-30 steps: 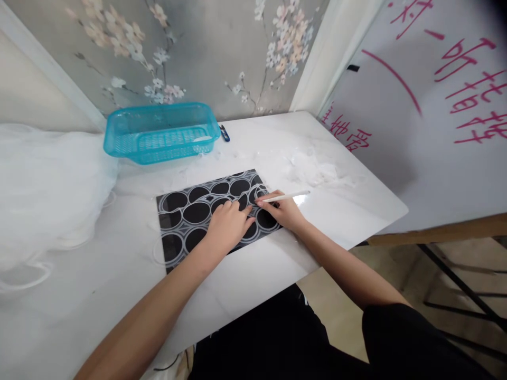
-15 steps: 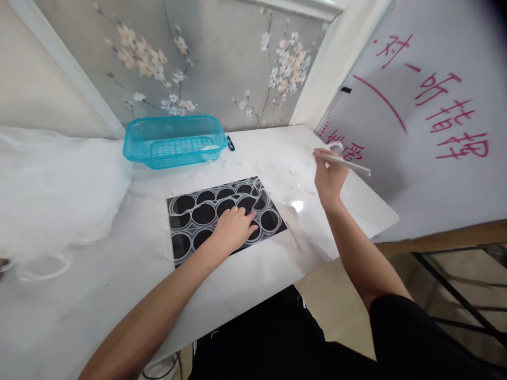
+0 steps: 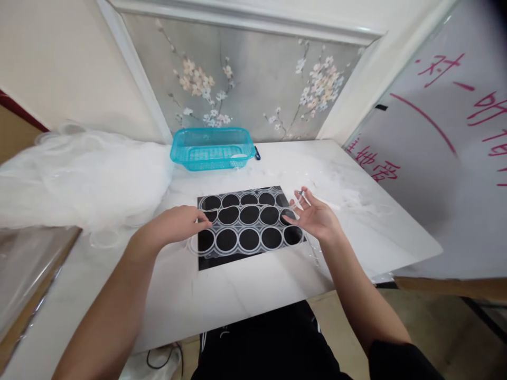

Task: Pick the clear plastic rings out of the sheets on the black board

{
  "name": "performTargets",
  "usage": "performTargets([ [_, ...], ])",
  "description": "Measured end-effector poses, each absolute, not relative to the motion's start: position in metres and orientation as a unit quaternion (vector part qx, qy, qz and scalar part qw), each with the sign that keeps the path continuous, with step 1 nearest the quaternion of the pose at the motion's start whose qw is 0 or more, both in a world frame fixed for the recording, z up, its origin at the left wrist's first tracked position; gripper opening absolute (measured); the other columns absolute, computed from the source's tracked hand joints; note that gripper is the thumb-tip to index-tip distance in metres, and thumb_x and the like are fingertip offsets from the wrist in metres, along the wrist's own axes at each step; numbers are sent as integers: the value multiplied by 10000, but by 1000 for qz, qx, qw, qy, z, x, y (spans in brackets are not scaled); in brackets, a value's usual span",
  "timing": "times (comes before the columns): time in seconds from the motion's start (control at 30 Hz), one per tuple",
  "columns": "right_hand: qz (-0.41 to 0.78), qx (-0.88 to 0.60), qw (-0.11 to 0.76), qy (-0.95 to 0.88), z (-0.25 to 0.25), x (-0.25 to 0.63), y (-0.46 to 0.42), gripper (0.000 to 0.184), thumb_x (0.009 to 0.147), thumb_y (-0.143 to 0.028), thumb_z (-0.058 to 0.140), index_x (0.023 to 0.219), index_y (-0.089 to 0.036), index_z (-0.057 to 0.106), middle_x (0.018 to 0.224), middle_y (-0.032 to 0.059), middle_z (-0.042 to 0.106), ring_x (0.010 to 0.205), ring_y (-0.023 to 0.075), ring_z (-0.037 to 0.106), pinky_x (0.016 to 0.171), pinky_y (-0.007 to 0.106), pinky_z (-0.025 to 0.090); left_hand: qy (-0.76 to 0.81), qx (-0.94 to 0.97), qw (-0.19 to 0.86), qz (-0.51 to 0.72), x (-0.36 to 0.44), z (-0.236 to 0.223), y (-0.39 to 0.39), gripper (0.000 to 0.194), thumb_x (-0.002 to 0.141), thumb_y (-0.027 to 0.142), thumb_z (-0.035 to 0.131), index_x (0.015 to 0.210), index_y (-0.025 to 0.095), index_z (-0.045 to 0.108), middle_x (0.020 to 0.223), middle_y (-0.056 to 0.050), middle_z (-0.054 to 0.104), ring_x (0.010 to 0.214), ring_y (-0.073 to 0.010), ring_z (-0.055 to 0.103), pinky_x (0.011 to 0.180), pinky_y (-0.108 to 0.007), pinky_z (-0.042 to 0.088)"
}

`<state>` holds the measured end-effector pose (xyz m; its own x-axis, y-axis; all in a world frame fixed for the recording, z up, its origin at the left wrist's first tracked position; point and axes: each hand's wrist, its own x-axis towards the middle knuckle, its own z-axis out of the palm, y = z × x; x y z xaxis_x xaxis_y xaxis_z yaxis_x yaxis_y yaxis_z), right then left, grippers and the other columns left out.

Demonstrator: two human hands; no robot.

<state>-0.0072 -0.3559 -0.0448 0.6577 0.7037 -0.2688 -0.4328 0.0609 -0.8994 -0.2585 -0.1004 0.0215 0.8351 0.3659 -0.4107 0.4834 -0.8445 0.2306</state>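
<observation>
A clear plastic sheet (image 3: pixel 249 228) with rows of cut rings lies over a black board (image 3: pixel 216 262) on the white table. My left hand (image 3: pixel 180 226) is at the board's left edge, its fingers closed on the loose upper edge of the sheet. At the board's right end, my right hand (image 3: pixel 319 217) is turned partly palm up, thumb and fingers apart around the other end of that edge. A small dark tip of a slender tool (image 3: pixel 300 193) shows between its fingers; the rest is hidden.
A blue plastic basket (image 3: pixel 212 158) stands at the back with a small dark-blue object (image 3: pixel 257 153) beside it. A big heap of clear plastic rings (image 3: pixel 99 179) fills the left. Clear scraps (image 3: pixel 348 195) lie to the right. A whiteboard (image 3: pixel 431 174) borders the table's right side.
My left hand has gone from pressing on the sheet to its left edge. My right hand has come down from the right to the board's right end. The view has turned left.
</observation>
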Motion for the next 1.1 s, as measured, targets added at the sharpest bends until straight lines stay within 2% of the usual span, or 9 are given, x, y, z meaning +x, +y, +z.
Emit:
performTargets([
  [0.07,390,-560,724,-100,-50,-8,-352,250,800,-465,618,1026,-358,612,1217,7,616,1063,251,580,793,468,493,215,940,172,-204,-261,10,-91,417,838,447,433,1173,295,631,1250,-27,613,1051,-227,601,855,-334,447],
  [0.17,358,-565,739,-78,-55,2,-339,279,788,-459,619,1049,-364,591,1247,0,592,1097,253,559,809,475,480,208,935,171,-233,-259,-1,-84,557,836,394,421,1381,278,437,1408,-43,465,1203,-246,513,944,-345,410],
  [0.23,336,-557,757,-65,-54,12,-327,287,790,-447,608,1064,-367,575,1247,-6,587,1107,245,545,825,477,465,229,934,142,-236,-258,-3,-84,622,847,415,410,1442,253,329,1419,-73,448,1206,-275,509,936,-363,414],
  [0.37,321,-512,795,-53,-38,29,-298,278,749,-393,654,1012,-338,580,1214,-27,588,1106,217,528,883,475,430,321,924,46,-203,-257,-1,-88,656,888,498,321,1467,197,252,1280,-150,573,1084,-335,578,839,-410,450],
  [0.53,341,-515,781,-90,-21,42,-265,204,770,-342,643,961,-301,584,1101,-20,626,1075,203,532,934,513,394,361,921,45,-140,-257,-3,-90,691,885,576,283,1443,168,285,1202,-153,617,1050,-333,587,782,-378,451],
  [0.63,450,-558,689,-104,-15,48,-264,128,795,-276,624,918,-263,593,1002,11,650,1003,209,571,913,542,419,354,928,55,-104,-260,-1,-96,647,899,561,288,1427,188,314,1137,-136,652,999,-309,612,724,-341,444],
  [0.77,535,-585,600,-108,-9,47,-292,138,775,-250,667,906,-243,623,987,36,659,964,220,599,904,535,448,285,955,23,-80,-272,6,-120,463,926,480,316,1224,230,566,1133,-76,662,933,-262,641,669,-312,430],
  [0.93,432,-517,736,-59,-23,4,-321,88,793,-322,666,875,-318,634,957,-30,677,983,186,598,933,481,458,187,978,-16,-87,-289,-4,-153,418,950,411,313,1089,221,659,965,-50,713,810,-230,668,610,-296,414],
  [1.1,512,-394,754,-119,-44,-67,-298,112,799,-425,653,894,-367,639,915,-48,673,941,180,621,876,473,496,182,977,-64,-87,-303,-34,-163,429,966,333,302,1238,168,589,798,-104,717,669,-254,671,506,-296,393],
])
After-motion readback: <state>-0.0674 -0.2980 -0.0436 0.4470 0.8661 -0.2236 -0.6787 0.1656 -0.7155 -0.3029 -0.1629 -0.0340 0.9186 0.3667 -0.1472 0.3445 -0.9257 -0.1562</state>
